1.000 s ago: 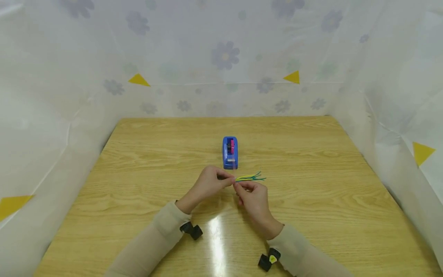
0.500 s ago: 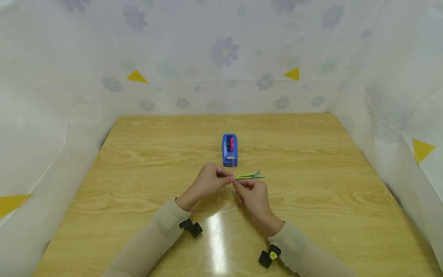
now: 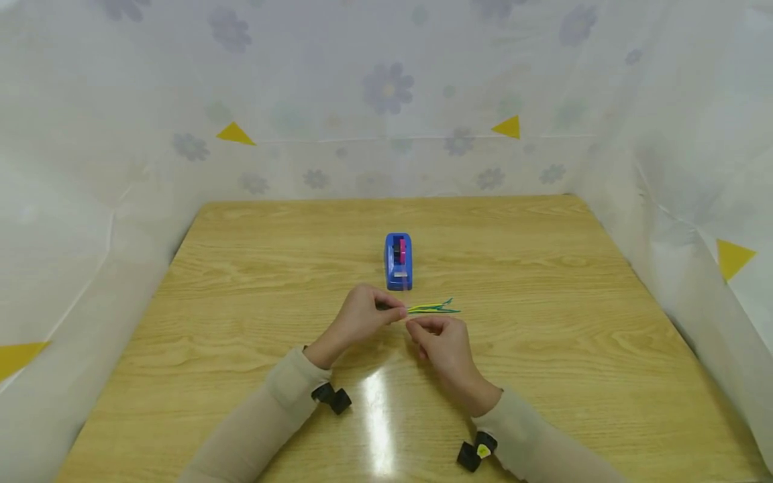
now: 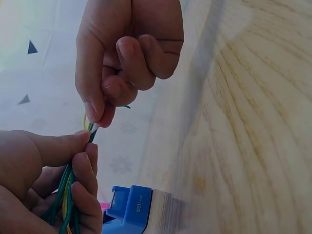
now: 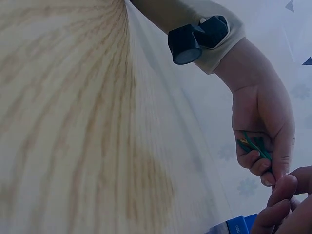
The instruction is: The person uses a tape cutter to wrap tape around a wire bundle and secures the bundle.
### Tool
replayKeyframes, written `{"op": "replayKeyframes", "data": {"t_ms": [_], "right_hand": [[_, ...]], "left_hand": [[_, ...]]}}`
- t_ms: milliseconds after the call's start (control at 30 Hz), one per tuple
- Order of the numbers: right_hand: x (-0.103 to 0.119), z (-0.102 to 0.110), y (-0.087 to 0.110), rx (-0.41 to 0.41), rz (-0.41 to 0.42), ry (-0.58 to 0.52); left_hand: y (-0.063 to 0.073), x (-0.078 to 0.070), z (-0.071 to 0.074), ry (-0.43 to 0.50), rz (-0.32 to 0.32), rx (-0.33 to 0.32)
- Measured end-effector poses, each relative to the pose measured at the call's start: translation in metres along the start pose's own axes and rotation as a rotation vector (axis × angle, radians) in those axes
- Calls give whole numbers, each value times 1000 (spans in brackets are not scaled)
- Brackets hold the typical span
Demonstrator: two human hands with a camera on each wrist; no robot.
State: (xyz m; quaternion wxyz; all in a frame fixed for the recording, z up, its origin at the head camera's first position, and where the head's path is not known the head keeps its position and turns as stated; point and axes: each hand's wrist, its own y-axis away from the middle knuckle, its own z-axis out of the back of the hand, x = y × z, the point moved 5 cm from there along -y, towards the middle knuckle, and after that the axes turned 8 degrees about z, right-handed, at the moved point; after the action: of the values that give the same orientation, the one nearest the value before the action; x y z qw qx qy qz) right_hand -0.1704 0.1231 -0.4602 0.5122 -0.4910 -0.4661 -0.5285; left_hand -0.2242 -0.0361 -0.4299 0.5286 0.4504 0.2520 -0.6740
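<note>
My left hand (image 3: 362, 315) grips a bundle of thin green and yellow wires (image 3: 431, 308), whose loose ends fan out to the right in the head view. In the left wrist view the other ends of the wires (image 4: 68, 200) run through the palm, under the curled fingers. My right hand (image 3: 443, 345) is just beside the bundle, thumb and forefinger pinched together. A small clear, shiny strip of tape (image 4: 95, 127) shows between its fingertips and the left thumb. Just beyond both hands stands a blue tape dispenser (image 3: 398, 261) with a pink-cored roll.
The wood-grain table (image 3: 543, 282) spreads around the hands, with a bright reflection near its front. Pale flowered sheeting (image 3: 386, 161) closes off the back and sides, marked with yellow triangles. Black wrist cameras (image 3: 332, 397) sit on both sleeves.
The right fingertips have drawn slightly away from the bundle, toward the person. The wires have turned a little in the left hand, which otherwise stays put.
</note>
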Motion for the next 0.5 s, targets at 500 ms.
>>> {"op": "replayKeyframes", "data": {"t_ms": [500], "right_hand": [[24, 4, 4, 36, -12, -84]], "left_hand": [[1, 1, 0, -18, -20, 3]]}}
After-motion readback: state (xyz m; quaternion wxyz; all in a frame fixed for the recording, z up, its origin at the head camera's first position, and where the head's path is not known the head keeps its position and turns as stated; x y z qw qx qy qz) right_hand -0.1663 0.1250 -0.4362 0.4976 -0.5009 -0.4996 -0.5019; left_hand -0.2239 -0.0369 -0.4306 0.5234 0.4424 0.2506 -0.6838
